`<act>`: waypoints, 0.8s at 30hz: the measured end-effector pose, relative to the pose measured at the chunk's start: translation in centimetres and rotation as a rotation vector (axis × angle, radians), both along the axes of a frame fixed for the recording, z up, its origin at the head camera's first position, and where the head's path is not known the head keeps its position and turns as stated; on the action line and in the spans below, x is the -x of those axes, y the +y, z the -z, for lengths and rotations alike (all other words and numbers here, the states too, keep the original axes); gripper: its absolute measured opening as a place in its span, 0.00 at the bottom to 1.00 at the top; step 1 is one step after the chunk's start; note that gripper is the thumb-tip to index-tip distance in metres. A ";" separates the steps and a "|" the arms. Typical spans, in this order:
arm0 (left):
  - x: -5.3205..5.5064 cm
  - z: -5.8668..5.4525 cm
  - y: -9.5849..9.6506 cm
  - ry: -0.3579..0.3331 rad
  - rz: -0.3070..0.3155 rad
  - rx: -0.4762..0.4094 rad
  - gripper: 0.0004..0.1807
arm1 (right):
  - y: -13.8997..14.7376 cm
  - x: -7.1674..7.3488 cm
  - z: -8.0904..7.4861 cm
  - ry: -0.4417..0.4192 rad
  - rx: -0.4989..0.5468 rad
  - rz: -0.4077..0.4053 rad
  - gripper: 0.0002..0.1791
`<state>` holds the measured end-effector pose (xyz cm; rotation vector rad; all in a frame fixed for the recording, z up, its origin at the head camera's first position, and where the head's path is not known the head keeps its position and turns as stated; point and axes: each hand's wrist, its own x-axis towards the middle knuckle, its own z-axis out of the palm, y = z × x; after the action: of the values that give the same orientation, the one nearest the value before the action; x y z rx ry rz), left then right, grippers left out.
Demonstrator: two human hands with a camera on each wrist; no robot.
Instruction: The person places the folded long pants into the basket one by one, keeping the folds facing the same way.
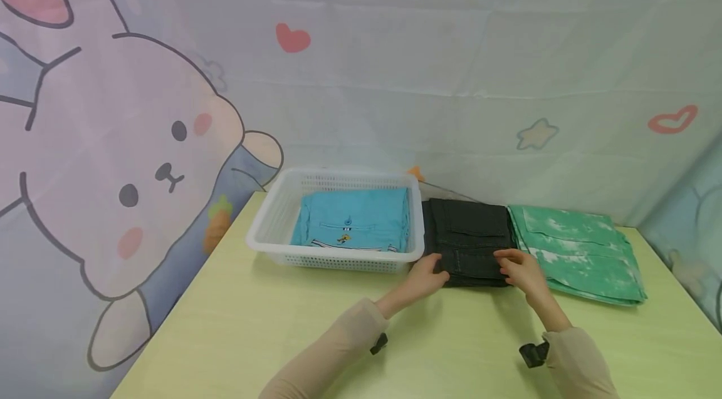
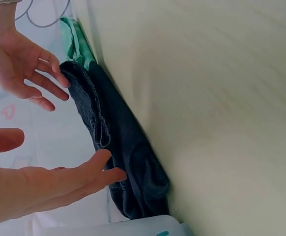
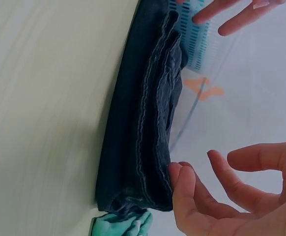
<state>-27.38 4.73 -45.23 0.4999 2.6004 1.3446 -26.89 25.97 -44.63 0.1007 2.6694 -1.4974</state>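
Observation:
Folded black jeans (image 1: 472, 223) lie on the table, with layered, stitched edges showing in the right wrist view. My left hand (image 1: 424, 276) is at their near left corner, its fingers extended in the left wrist view, fingertips right at the cloth. At the right side of the jeans is my right hand (image 1: 523, 272). Its fingers are loosely bent, and in the right wrist view the fingertips (image 3: 175, 172) touch the edge of the fold without the thumb closing on it. Neither hand grips the jeans.
Left of the jeans stands a white perforated plastic basket (image 1: 265, 237) with folded blue clothing (image 1: 361, 211) in it. Folded green-and-white tie-dye clothing (image 1: 581, 252) lies close on the right. A printed cloth backdrop (image 1: 395, 92) hangs behind the yellow-green table (image 1: 237, 324).

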 end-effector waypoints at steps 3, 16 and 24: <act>0.0 0.0 0.0 -0.027 -0.014 -0.021 0.26 | 0.2 0.1 0.0 0.001 -0.029 0.007 0.23; 5.5 8.8 1.1 -0.007 -0.093 -0.115 0.27 | 0.8 0.0 -0.1 0.071 -0.175 0.090 0.21; 7.6 11.7 1.9 -0.024 -0.148 -0.111 0.26 | 1.3 0.0 0.3 0.051 -0.218 0.091 0.23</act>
<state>-34.95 6.61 -56.96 0.3100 2.5989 1.5373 -26.91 27.31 -44.90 0.2017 2.8979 -1.2414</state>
